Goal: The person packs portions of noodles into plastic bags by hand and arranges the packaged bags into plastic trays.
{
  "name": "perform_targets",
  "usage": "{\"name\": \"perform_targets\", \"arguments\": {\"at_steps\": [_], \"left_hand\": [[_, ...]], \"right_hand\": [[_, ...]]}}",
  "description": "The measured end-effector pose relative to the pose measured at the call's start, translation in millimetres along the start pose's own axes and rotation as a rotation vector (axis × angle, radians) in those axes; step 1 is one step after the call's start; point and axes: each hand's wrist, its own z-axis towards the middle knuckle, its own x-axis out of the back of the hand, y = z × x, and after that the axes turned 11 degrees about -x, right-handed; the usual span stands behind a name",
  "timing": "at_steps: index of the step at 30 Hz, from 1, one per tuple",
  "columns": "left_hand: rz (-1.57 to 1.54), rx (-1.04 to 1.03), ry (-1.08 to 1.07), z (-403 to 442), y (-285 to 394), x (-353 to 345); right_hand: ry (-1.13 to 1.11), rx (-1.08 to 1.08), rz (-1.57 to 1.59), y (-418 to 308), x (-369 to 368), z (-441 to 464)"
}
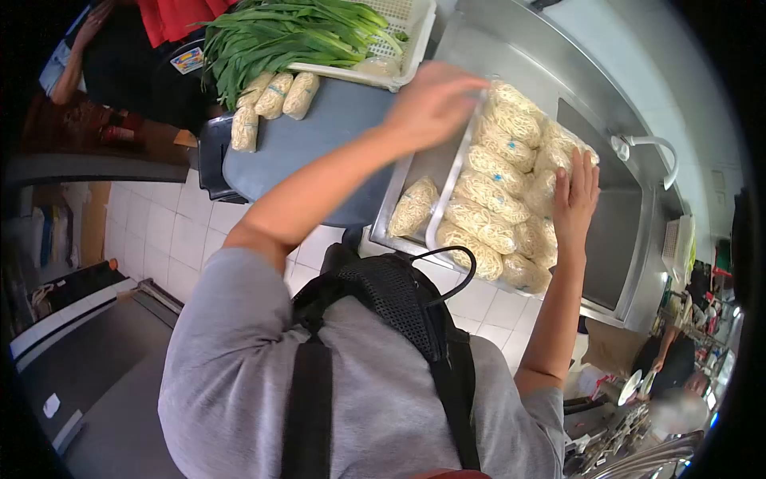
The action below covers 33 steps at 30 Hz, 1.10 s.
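Observation:
A white tray (444, 203) piled with several clear bags of pale noodles (487, 191) rests across the steel sink. My right hand (576, 199) lies on the bags at the tray's right side, fingers stretched out and gripping nothing. Motion blurs my left hand (431, 108); its fingers point towards the tray's far left corner and look apart, with nothing seen in them. Whether they touch the rim I cannot tell. A single noodle bag (413, 207) lies left of the tray, on the sink's metal surface.
On the grey-blue table (319, 144) at left are several more noodle bags (275, 96) and a white basket (419, 40) holding long green leafy vegetables (295, 36). A faucet (650, 148) curves over the sink's right side. Another person's arm (72, 68) shows at upper left.

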Motion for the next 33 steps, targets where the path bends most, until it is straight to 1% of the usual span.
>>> {"name": "perform_targets", "arguments": {"at_steps": [1, 2, 3, 4, 5, 7, 8, 10, 13, 14, 16, 18, 19, 20, 21, 22, 23, 24, 25, 27, 29, 30, 31, 33], "left_hand": [[0.067, 0.043, 0.092, -30.9, -16.4, 37.1], [0.305, 0.134, 0.159, -66.7, -28.8, 74.9], [0.436, 0.232, 0.198, -108.8, -53.0, 109.6], [0.647, 0.474, 0.197, -150.3, -70.7, 144.2], [0.907, 0.512, 0.135, -201.0, -107.2, 180.2], [1.117, 1.052, 0.157, -215.4, -103.8, 205.5], [1.072, 1.068, 0.160, -230.7, -115.0, 214.1], [0.980, 1.093, 0.165, -265.0, -146.4, 219.5], [0.888, 1.057, 0.180, -265.8, -130.7, 218.8], [0.841, 1.035, 0.223, -266.3, -122.7, 216.0], [0.759, 1.058, 0.192, -276.7, -106.9, 210.2], [0.526, 1.066, 0.157, -290.4, -93.8, 203.8], [0.341, 0.946, 0.185, -299.0, -90.2, 195.7], [0.160, 0.917, 0.128, -279.3, -68.1, 185.0], [0.031, 0.857, -0.011, -238.7, -34.7, 176.8], [-0.070, 0.814, -0.084, -212.2, -14.3, 164.2], [-0.094, 0.703, -0.212, -178.5, 6.5, 155.5], [-0.082, 0.658, -0.345, -147.6, 23.2, 148.0], [-0.143, 0.612, -0.356, -127.2, 32.8, 138.8], [-0.267, 0.526, -0.379, -97.2, 39.7, 124.6], [-0.417, 0.463, -0.296, -78.5, 29.9, 121.9], [-0.490, 0.434, -0.255, -71.4, 21.7, 120.7], [-0.400, 0.406, -0.252, -74.6, 5.8, 122.3], [-0.038, 0.373, -0.321, -101.0, -44.8, 132.1]], "right_hand": [[0.033, -0.018, -0.010, -2.9, 0.5, -1.2], [0.067, -0.039, -0.019, -6.9, 0.1, -2.4], [0.101, -0.062, -0.029, -12.0, 0.4, -3.6], [0.128, -0.041, 0.066, -26.2, 4.1, -4.5], [0.142, 0.016, 0.131, -42.7, 6.6, -4.2], [0.174, 0.127, 0.258, -81.7, 7.2, -0.6], [0.184, 0.164, 0.329, -108.6, 3.7, -1.0], [0.078, 0.261, 0.432, -158.5, -3.3, -5.4], [-0.088, 0.441, 0.464, -219.5, -22.5, -24.7], [-0.158, 0.483, 0.484, -229.0, -33.1, -33.1], [-0.304, 0.537, 0.521, -235.0, -52.9, -51.0], [-0.455, 0.551, 0.523, -229.0, -64.0, -68.8], [-0.531, 0.554, 0.528, -228.0, -65.0, -73.8], [-0.523, 0.571, 0.483, -228.6, -63.5, -74.5], [-0.521, 0.589, 0.438, -229.2, -61.8, -76.7], [-0.523, 0.609, 0.396, -229.0, -59.5, -79.4], [-0.530, 0.588, 0.341, -229.3, -57.1, -80.1], [-0.534, 0.568, 0.288, -230.3, -54.2, -78.1], [-0.537, 0.548, 0.238, -230.3, -51.0, -75.1], [-0.446, 0.451, 0.194, -223.6, -44.3, -63.0], [-0.349, 0.376, 0.211, -204.6, -31.3, -49.1], [-0.295, 0.361, 0.291, -193.3, -22.6, -43.2], [-0.259, 0.345, 0.285, -183.3, -11.1, -37.6], [-0.191, 0.308, 0.265, -162.5, 17.9, -28.0]]}}
